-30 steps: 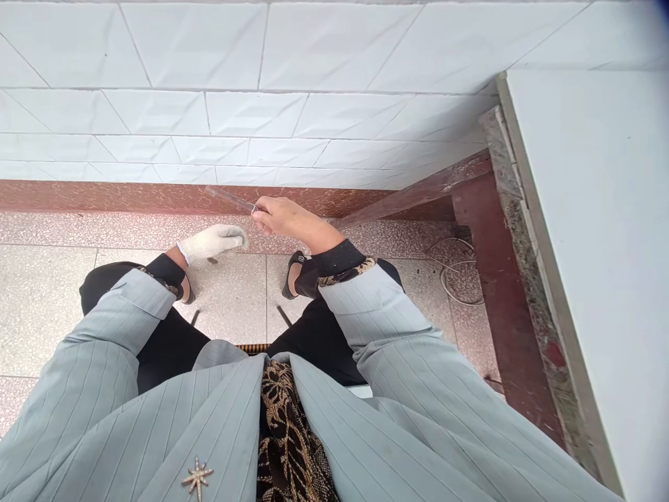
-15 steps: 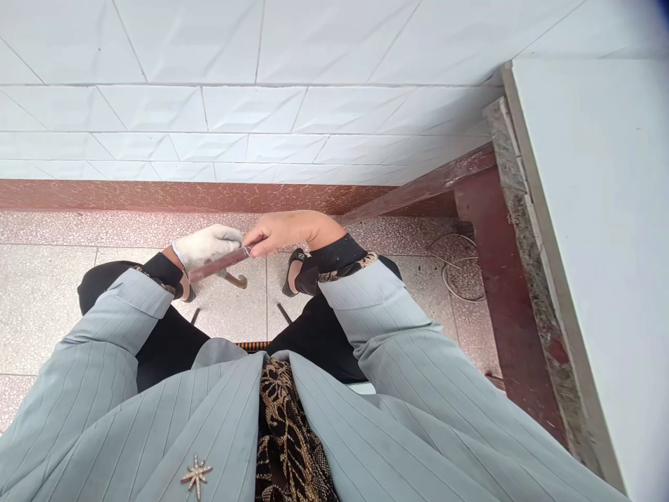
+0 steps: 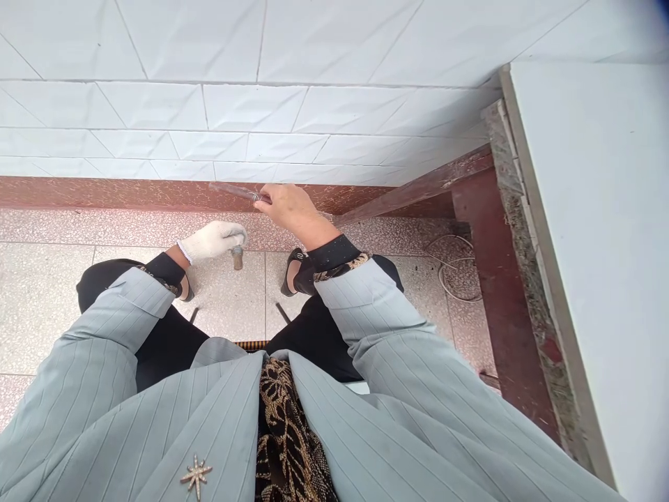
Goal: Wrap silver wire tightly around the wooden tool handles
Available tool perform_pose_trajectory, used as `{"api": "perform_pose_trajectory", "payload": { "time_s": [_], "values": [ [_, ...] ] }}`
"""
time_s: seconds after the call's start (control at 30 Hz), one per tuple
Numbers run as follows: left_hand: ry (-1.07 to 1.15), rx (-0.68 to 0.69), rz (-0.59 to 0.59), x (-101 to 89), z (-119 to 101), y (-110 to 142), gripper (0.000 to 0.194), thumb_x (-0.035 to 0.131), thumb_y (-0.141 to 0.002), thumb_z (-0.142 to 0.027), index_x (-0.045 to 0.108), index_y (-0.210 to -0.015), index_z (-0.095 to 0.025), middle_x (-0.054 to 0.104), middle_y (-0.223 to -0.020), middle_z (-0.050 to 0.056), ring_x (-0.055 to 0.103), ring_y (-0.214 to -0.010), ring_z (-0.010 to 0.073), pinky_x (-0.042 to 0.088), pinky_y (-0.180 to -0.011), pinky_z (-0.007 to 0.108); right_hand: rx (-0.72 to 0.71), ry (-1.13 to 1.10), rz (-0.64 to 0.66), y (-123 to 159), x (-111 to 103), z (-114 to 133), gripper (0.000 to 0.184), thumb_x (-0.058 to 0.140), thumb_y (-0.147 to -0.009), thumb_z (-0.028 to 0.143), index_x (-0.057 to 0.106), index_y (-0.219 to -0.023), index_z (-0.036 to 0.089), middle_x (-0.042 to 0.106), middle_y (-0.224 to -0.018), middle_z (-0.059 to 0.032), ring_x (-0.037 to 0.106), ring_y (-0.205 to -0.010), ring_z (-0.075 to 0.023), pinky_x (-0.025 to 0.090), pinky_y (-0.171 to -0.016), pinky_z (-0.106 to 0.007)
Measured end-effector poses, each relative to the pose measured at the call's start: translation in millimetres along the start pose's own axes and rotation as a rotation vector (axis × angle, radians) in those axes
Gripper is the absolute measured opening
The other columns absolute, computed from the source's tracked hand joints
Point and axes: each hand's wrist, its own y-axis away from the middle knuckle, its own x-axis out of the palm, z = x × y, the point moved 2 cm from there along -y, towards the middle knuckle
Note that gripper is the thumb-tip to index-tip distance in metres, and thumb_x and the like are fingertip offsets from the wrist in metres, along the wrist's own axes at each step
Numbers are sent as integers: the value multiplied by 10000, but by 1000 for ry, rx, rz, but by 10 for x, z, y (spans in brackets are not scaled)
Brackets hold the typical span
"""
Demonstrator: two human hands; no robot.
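My left hand (image 3: 212,240), in a white knit glove, is closed around a small metal piece with a short brown, rusty-looking end (image 3: 237,258) pointing down from the fingers. The rest of that piece is hidden in the glove. My bare right hand (image 3: 287,206) grips a long, thin reddish-brown bar (image 3: 233,189) by one end, near a shiny metal part. The bar points left, above and apart from the left hand. Its exact kind cannot be made out.
White tiled wall (image 3: 251,104) with a reddish-brown skirting (image 3: 104,193) runs in front of me. On the right stand a dark red wooden frame (image 3: 502,293) and a white board (image 3: 590,209). A coiled cable (image 3: 460,279) lies on the speckled tile floor (image 3: 42,300).
My right hand has lifted the bar up and away from the left hand, toward the wall. The metal piece has turned in my left hand; its curved end showed before.
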Motion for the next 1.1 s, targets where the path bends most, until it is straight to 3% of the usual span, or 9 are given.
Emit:
{"api": "perform_pose_trajectory", "payload": {
  "time_s": [0.1,0.2,0.37,0.47,0.57,0.67,0.83,1.0,1.1],
  "values": [
    [-336,-31,93,-24,-55,15,183,561,-881,-277,717,-845,-189,679,-755,-2,599,-710,150,446,-713,282,-5,297,193,54,38,74,342,575,-1021,281,772,-1227,91,765,-1193,-223,705,-1125,-348,499,-877,-401],
    [-388,-5,113,-56,-124,46,184,557,-876,-268,709,-820,-181,677,-774,14,598,-722,148,452,-716,284,-89,426,449,107,79,148,312,630,-973,251,806,-1169,84,774,-1161,-219,720,-1062,-328,477,-789,-366],
    [-98,-160,101,-107,-96,101,152,604,-872,-285,706,-863,-172,656,-776,18,628,-637,141,483,-596,268,-410,77,918,191,43,166,209,655,-932,250,822,-1004,147,673,-726,-22,572,-669,-146,375,-648,-285],
    [107,-138,87,-130,-21,96,213,665,-888,-344,739,-965,-159,714,-870,62,694,-755,180,552,-656,293,-599,-265,675,177,-58,144,169,654,-911,278,781,-920,166,545,-684,43,444,-650,-103,327,-671,-266],
    [196,-22,11,-160,45,70,353,662,-918,-453,746,-1113,-170,760,-1062,101,712,-952,221,588,-808,342,-603,-436,327,148,-85,117,163,635,-918,286,708,-836,165,492,-705,44,395,-678,-103,297,-689,-277],
    [38,-7,-22,-153,96,52,411,647,-922,-503,735,-1173,-191,757,-1150,95,690,-1084,257,561,-973,404,-547,-501,108,123,-43,122,191,636,-906,263,608,-742,170,455,-701,35,371,-702,-115,294,-690,-287],
    [-346,-48,138,16,136,36,365,675,-882,-422,720,-1207,-262,685,-1264,82,654,-1207,300,489,-1090,455,-472,-629,-64,96,-48,90,123,609,-895,263,666,-845,166,507,-751,14,436,-768,-141,345,-720,-290],
    [-418,-368,-269,10,177,-39,317,683,-887,-498,649,-1027,-215,625,-1205,118,659,-1085,310,515,-1005,497,-530,-724,-62,107,-42,77,219,630,-902,321,762,-976,162,621,-834,-7,524,-823,-155,420,-754,-301],
    [-386,-507,-542,-130,248,-67,521,791,-802,-518,601,-1176,-210,569,-1310,166,650,-1112,356,517,-978,526,-568,-793,-76,117,-5,113,300,640,-920,379,787,-1065,162,669,-890,-19,558,-824,-147,456,-743,-297]
  ]
}}
